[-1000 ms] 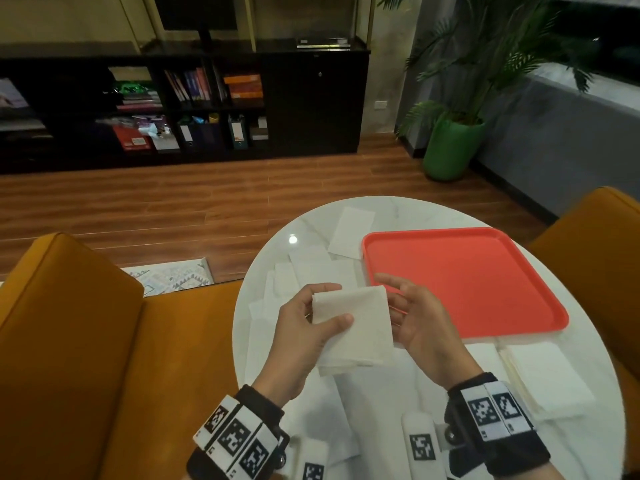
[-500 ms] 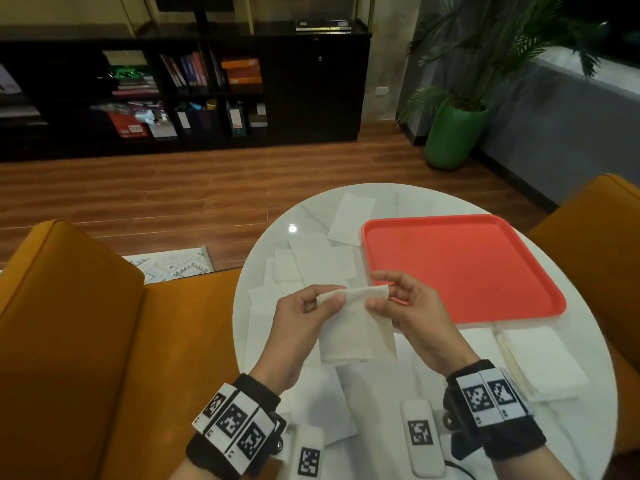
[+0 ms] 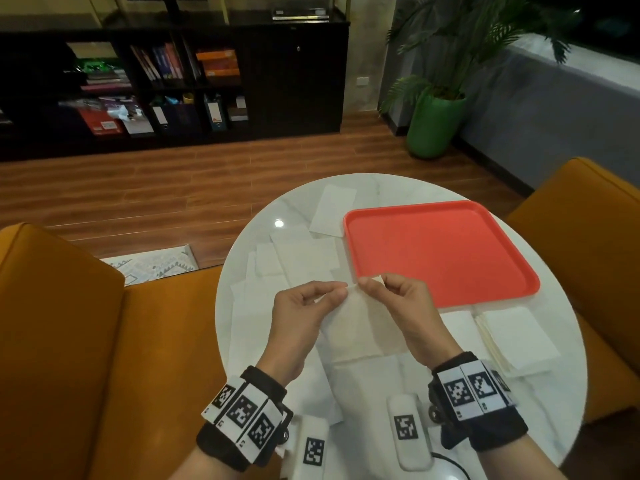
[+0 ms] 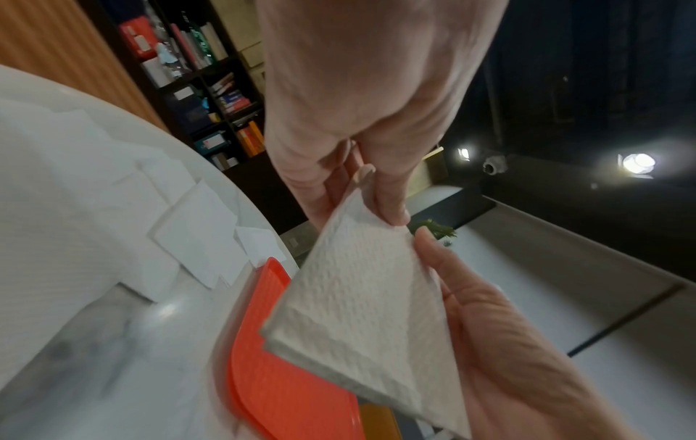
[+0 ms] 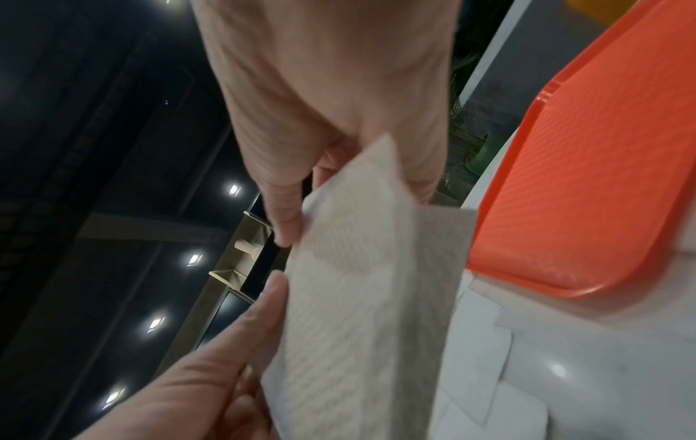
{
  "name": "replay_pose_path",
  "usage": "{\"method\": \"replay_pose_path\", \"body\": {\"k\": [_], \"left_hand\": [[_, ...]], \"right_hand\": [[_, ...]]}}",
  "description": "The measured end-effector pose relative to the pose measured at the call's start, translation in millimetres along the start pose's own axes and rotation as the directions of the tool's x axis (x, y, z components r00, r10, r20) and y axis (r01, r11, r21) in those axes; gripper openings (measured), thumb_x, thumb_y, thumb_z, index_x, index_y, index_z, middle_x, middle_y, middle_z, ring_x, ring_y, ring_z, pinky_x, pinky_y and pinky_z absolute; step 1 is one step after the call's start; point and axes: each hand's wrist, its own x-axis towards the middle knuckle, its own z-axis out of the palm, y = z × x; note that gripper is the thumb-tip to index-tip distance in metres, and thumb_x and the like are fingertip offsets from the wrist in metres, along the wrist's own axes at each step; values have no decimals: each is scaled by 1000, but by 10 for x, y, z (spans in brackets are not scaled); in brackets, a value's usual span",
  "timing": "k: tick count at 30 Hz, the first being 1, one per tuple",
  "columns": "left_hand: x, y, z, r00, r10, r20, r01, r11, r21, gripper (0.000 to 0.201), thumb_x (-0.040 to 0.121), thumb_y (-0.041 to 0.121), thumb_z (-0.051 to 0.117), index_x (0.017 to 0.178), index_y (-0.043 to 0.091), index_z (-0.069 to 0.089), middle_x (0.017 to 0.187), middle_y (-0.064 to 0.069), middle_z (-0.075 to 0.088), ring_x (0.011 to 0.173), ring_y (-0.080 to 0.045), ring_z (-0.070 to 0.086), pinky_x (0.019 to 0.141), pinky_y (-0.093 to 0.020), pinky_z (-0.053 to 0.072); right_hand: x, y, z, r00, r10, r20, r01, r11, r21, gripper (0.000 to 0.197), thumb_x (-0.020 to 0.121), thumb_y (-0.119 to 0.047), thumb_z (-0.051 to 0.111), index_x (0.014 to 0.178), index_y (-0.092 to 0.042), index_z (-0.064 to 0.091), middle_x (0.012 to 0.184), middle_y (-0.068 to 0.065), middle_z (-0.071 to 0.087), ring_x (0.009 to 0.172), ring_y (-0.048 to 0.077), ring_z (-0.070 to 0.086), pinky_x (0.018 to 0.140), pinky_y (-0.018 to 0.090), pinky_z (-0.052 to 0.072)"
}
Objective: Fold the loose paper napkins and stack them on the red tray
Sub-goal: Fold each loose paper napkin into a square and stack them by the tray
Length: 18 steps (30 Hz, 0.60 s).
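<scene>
Pinching the top edge of one napkin [image 3: 360,327] at center frame, left hand [image 3: 301,317] and right hand [image 3: 401,306] fingers close on its corners, held above the table [image 3: 433,188]. Red tray [image 3: 440,251] sits right of center, loose napkins [image 3: 298,261] left, a folded stack [image 3: 516,337] lower right.

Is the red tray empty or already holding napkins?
Empty: the red tray shows bare surface, and the held napkin hangs between both hands near its corner.

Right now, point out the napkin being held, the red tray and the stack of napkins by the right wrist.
held napkin [image 4: 361,297], left wrist view, textured face.
red tray [image 3: 440,251], head view, bare floor.
napkin stack [image 3: 516,336], head view, top sheet.
</scene>
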Motion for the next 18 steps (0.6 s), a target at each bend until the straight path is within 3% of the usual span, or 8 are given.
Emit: {"method": "replay_pose_path", "body": {"k": [2,4,6,10,14,16,18], "left_hand": [[8,-13,71,999,37,1,-37,998,49,10,81,16,77,89,12,79,88,-1,77,84,-12,71,72,-20,52],[28,-26,161,998,67,-3,-66,992,106,8,80,16,78,87,14,80,86,3,77,86,-11,72,74,-20,53],[52,-56,257,997,72,-11,-70,988,137,7,79,17,79,86,17,80,85,4,77,87,-13,72,79,-25,55],[112,-122,394,999,49,-7,-47,986,163,10,81,20,78,90,18,80,89,3,77,91,-18,72,86,-37,57],[117,-221,517,985,-72,154,45,984,171,18,90,15,67,107,11,75,99,-5,76,98,-25,71,82,-34,60],[100,-294,550,964,-126,235,87,982,170,25,95,10,60,118,10,69,102,-9,76,96,-21,72,78,-26,59],[81,-349,508,954,-169,249,127,976,177,26,97,8,56,120,16,65,103,-8,76,93,-20,73,77,-25,59]], "right_hand": [[-18,-16,-78,999,-20,-27,20,1000,13,28,86,-22,68,86,7,69,84,27,68,76,25,62,73,35,47],[-40,-13,-154,997,-21,-72,23,999,26,26,87,-19,66,85,7,69,78,21,66,73,23,61,70,33,46],[-75,11,-238,995,13,-97,-9,999,37,25,91,-20,61,89,2,70,81,15,67,73,20,61,68,31,47],[-207,97,-556,987,159,-38,-159,987,9,19,92,-17,59,100,-2,69,91,14,71,79,20,64,71,32,49],[-364,183,-904,966,228,-120,-229,973,8,7,89,-6,62,89,-2,68,71,2,67,63,12,58,56,16,47],[-369,242,-1082,947,240,-216,-244,970,9,7,88,-5,63,91,0,67,73,5,66,65,16,57,58,20,46],[-317,342,-1320,913,250,-323,-254,967,27,17,89,-6,62,102,6,64,88,15,66,79,24,58,66,30,49]]}}
